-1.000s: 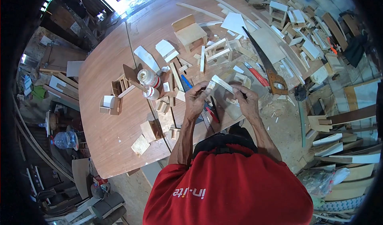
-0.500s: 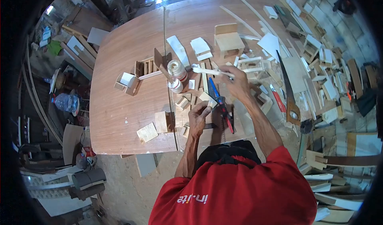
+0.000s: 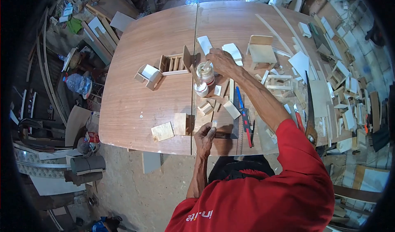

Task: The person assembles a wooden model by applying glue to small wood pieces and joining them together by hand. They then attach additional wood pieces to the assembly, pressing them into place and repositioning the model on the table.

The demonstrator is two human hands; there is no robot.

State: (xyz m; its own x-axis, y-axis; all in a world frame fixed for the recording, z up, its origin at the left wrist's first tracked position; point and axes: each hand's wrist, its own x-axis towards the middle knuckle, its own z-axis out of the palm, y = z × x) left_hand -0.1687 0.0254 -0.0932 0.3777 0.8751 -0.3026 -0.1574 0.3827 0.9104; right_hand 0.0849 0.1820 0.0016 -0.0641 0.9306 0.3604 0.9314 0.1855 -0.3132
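My right hand (image 3: 222,61) reaches over the glass jar (image 3: 205,73), fingers closed round a pale brush whose lower end is in the jar's mouth. A smaller white pot (image 3: 201,89) with a stick standing in it is beside the jar. Near the table's front edge, my left hand (image 3: 204,136) pinches a small wood piece (image 3: 214,124) between thumb and fingers. Beyond it lie a pale wood block (image 3: 231,110) and a small wooden assembly (image 3: 205,108). A dark try square (image 3: 227,136) lies right of my left hand.
A blue-and-red tool (image 3: 245,119) lies on the table (image 3: 135,112). Farther off stand a slatted wooden piece (image 3: 175,64), a miniature chair (image 3: 262,53) and a white-topped piece (image 3: 149,75). At right are a handsaw (image 3: 310,108), a red cutter (image 3: 299,119) and many offcuts.
My right hand has brought the brush forward and left into the jar. My left hand has drawn back from the wood block with the small piece. The view has shifted.
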